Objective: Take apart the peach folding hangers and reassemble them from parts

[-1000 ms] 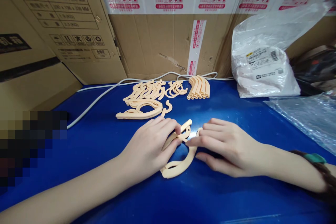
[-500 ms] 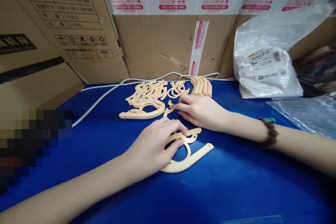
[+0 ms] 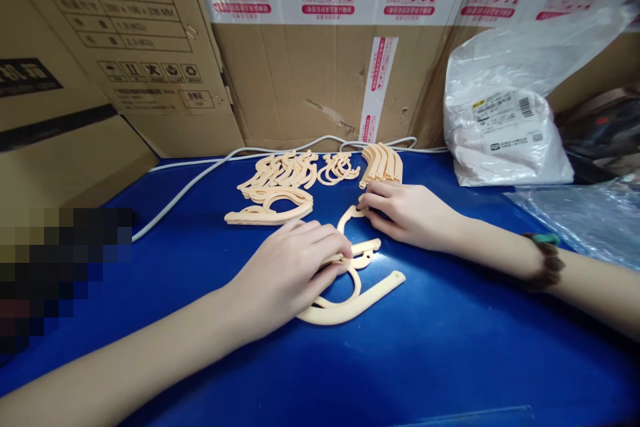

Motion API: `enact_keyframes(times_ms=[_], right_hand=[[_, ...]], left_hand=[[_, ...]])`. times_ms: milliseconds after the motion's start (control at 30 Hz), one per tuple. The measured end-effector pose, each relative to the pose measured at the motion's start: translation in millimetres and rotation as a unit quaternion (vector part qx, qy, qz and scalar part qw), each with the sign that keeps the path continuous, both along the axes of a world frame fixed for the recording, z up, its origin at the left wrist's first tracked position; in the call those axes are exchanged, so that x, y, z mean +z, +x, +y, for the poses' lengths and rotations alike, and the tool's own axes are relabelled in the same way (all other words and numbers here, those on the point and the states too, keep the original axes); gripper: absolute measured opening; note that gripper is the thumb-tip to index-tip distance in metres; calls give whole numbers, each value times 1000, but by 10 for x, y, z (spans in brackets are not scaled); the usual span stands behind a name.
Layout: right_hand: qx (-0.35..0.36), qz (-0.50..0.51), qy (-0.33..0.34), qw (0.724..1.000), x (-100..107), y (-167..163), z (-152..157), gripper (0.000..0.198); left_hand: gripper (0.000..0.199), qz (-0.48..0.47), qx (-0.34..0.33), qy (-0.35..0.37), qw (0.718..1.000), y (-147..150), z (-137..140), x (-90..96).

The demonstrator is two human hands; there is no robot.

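Observation:
Near the middle of the blue table, my left hand (image 3: 305, 263) is closed on a cream plastic folding hanger (image 3: 350, 313). Its thumb and fingers pinch the upper arm, while the ring-shaped middle and the long curved lower arm lie on the table. My right hand (image 3: 400, 210) pinches the end of a slim curved hanger piece (image 3: 345, 217) just above it. The fingers hide part of that piece. Folded hangers (image 3: 270, 218) lie stacked behind my left hand.
Along the back lie wavy hanger pieces (image 3: 285, 170), hooks (image 3: 337, 170) and a row of curved arms (image 3: 383, 163). A white cable (image 3: 185, 197) runs behind them. Cardboard boxes (image 3: 310, 67) wall off the back and left. A white plastic bag (image 3: 505, 127) stands at the right.
My right hand has moved right and taken hold of the slim curved piece, drawing it right, away from the folded hangers. My left hand stays on its hanger.

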State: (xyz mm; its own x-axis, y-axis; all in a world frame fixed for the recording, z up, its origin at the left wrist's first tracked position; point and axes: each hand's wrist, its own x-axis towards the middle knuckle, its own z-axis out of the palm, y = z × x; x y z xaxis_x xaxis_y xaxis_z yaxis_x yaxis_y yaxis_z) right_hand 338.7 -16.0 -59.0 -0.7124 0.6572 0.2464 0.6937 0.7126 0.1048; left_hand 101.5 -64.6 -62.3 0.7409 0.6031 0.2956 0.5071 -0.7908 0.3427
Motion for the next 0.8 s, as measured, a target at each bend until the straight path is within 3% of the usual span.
enact_keyframes(times_ms=[267, 467, 800], right_hand=[[-31, 11, 0, 999, -26, 356, -252, 30], [-54, 11, -40, 998, 56, 437, -265, 31], [-136, -9, -25, 990, 43, 481, -266, 40]], left_hand=[[14, 27, 33, 50, 998, -18, 65, 9], [19, 66, 47, 169, 982, -51, 86, -14], [23, 93, 83, 291, 948, -47, 154, -32]])
